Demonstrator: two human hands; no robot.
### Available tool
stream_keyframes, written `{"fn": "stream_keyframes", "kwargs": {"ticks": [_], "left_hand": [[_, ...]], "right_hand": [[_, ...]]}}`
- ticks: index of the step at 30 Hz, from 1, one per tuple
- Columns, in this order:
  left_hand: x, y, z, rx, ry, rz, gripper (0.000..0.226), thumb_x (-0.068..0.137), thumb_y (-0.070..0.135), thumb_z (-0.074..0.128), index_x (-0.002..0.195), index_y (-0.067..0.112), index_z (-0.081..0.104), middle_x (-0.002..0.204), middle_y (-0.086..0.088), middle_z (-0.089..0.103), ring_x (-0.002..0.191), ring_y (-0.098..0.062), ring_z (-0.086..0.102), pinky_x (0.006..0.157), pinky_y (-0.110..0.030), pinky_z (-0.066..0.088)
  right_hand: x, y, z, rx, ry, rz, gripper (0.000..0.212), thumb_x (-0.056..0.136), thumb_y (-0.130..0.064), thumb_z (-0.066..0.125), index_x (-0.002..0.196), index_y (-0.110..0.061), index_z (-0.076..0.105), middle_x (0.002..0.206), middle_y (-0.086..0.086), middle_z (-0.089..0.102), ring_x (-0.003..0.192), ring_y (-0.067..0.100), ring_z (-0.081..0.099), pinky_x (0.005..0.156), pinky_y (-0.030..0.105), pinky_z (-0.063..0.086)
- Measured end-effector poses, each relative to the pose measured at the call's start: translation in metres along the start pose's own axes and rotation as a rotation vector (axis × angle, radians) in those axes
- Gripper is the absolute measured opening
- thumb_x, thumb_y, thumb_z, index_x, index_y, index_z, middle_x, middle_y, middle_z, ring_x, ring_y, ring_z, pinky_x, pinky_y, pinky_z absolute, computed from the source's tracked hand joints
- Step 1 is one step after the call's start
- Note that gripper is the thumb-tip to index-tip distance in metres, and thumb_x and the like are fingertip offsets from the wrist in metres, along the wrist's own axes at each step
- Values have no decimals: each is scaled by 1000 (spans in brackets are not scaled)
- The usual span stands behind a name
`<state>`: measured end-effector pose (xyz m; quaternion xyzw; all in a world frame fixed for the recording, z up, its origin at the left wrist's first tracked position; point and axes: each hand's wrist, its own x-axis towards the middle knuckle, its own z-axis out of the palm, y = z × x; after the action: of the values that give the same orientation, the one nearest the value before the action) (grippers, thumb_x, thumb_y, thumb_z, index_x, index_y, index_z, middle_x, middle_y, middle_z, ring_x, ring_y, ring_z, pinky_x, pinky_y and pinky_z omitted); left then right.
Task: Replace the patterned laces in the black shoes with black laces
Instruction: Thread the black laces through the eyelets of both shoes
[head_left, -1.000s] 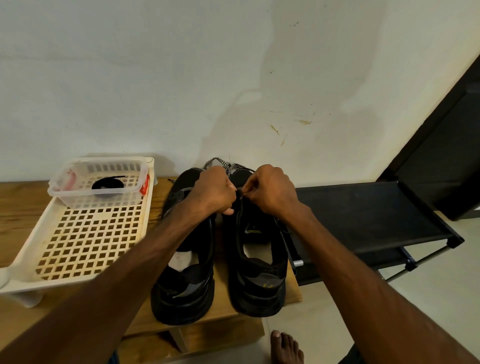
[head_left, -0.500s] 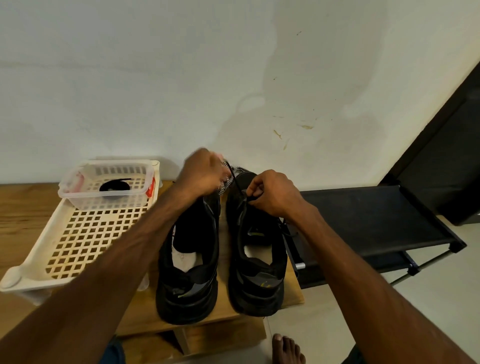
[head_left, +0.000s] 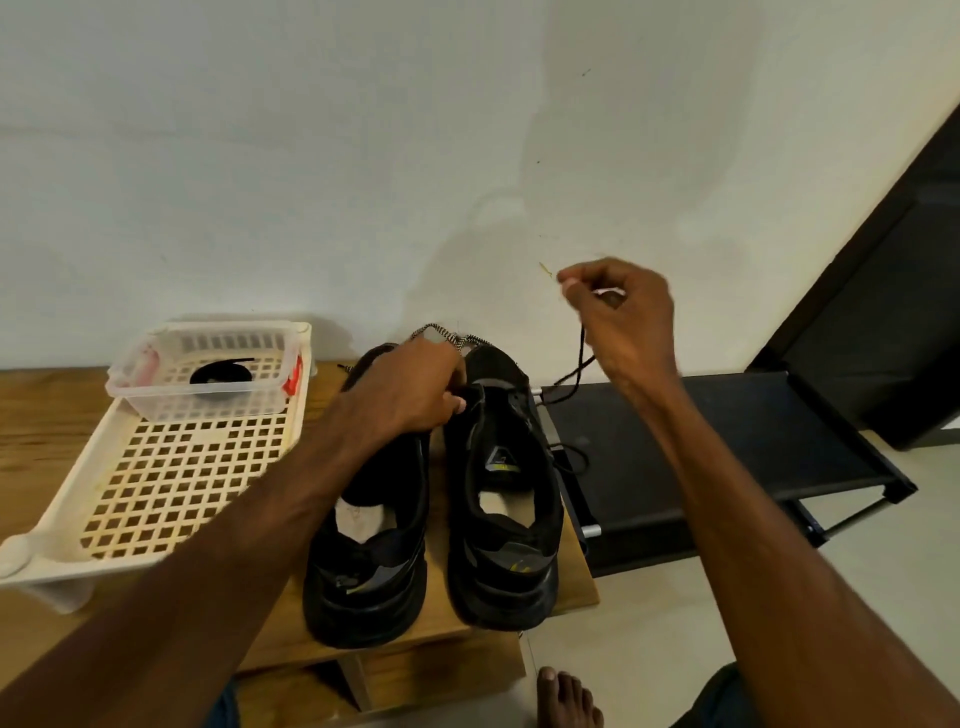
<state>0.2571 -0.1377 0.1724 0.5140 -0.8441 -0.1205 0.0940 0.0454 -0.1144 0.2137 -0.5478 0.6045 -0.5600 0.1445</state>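
Observation:
Two black shoes stand side by side on a low wooden table (head_left: 47, 415), heels toward me: the left shoe (head_left: 371, 540) and the right shoe (head_left: 501, 499). My left hand (head_left: 410, 389) grips the tongue area of the right shoe near its toe end. My right hand (head_left: 618, 312) is raised above and to the right, pinching the end of a black lace (head_left: 576, 366) that runs taut down to the right shoe. A patterned black-and-white lace (head_left: 441, 332) loops behind the shoes' toes. Another coiled black lace (head_left: 221, 374) lies in a small clear box (head_left: 156, 400).
A cream perforated plastic tray (head_left: 171, 483) sits on the table's left half, holding the clear box at its far end. A black shoe rack shelf (head_left: 727, 452) stands right of the table. A dark door frame (head_left: 893, 260) is at far right. A bare foot (head_left: 566, 696) is below.
My right hand has risen up and to the right, drawing the black lace out of the right shoe. My left hand has dropped back onto that shoe's tongue.

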Motion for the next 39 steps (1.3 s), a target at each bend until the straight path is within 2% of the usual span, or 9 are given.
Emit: {"fn": "stream_keyframes", "kwargs": {"ticks": [7, 11, 17, 19, 22, 25, 28, 31, 39], "left_hand": [[3, -5, -14, -180, 239, -83, 18, 97, 31, 61, 83, 28, 74, 85, 14, 74, 85, -7, 68, 77, -31, 47], [0, 2, -36, -887, 393, -55, 18, 101, 20, 58, 92, 12, 72, 90, 6, 79, 57, 3, 59, 59, -24, 45], [-6, -17, -75, -2135, 312, 189, 11, 106, 22, 53, 106, 21, 64, 122, 5, 73, 76, -3, 56, 61, -15, 41], [-7, -28, -79, -2297, 330, 221, 11, 105, 25, 57, 110, 23, 67, 114, 12, 74, 78, -3, 59, 62, -14, 41], [-7, -34, -68, -2031, 356, -78, 8, 100, 30, 61, 104, 28, 69, 74, 15, 65, 64, -2, 50, 50, -13, 33], [-6, -20, -45, -1168, 368, -220, 31, 100, 46, 57, 92, 21, 74, 54, 17, 56, 51, 1, 44, 47, -20, 33], [-5, -1, -22, -417, 274, -108, 48, 89, 70, 59, 88, 26, 79, 82, 17, 72, 76, -5, 64, 75, -30, 47], [0, 7, -5, 96, 188, -95, 38, 84, 60, 70, 101, 26, 74, 99, 7, 71, 91, -20, 67, 76, -31, 44], [5, 4, -6, -84, 252, -127, 23, 89, 47, 71, 96, 26, 79, 89, 4, 75, 84, -21, 68, 74, -31, 47]], "right_hand": [[-8, 18, -2, -490, -323, 63, 26, 88, 5, 57, 101, -8, 75, 95, 2, 70, 85, 17, 71, 68, 14, 49], [-7, 19, -4, -567, -353, 154, 31, 85, 5, 69, 114, -5, 71, 113, 10, 68, 96, 25, 71, 79, 30, 57], [-11, 14, -6, -639, -399, 208, 39, 87, 4, 64, 125, 5, 59, 113, 20, 67, 103, 36, 67, 88, 46, 59], [-12, 11, -6, -654, -388, 211, 38, 88, 4, 62, 125, 8, 58, 111, 21, 67, 104, 35, 67, 90, 46, 58], [-13, 6, -8, -690, -361, 202, 13, 87, 7, 58, 99, 5, 62, 93, 17, 63, 82, 28, 64, 70, 36, 58], [-11, 6, -10, -676, -274, 217, 11, 85, 9, 59, 95, 5, 63, 90, 16, 66, 78, 28, 66, 66, 37, 60], [-11, 9, -9, -511, -177, 224, 31, 80, 4, 60, 111, 6, 64, 95, 23, 73, 86, 39, 73, 73, 54, 62], [-11, 11, -5, -365, -171, 201, 28, 85, -7, 58, 112, -4, 66, 93, 15, 73, 75, 29, 75, 69, 48, 64], [-17, 3, -5, -230, -183, 125, 14, 101, -11, 55, 107, -12, 67, 81, 3, 74, 58, 10, 73, 65, 37, 63]]}}
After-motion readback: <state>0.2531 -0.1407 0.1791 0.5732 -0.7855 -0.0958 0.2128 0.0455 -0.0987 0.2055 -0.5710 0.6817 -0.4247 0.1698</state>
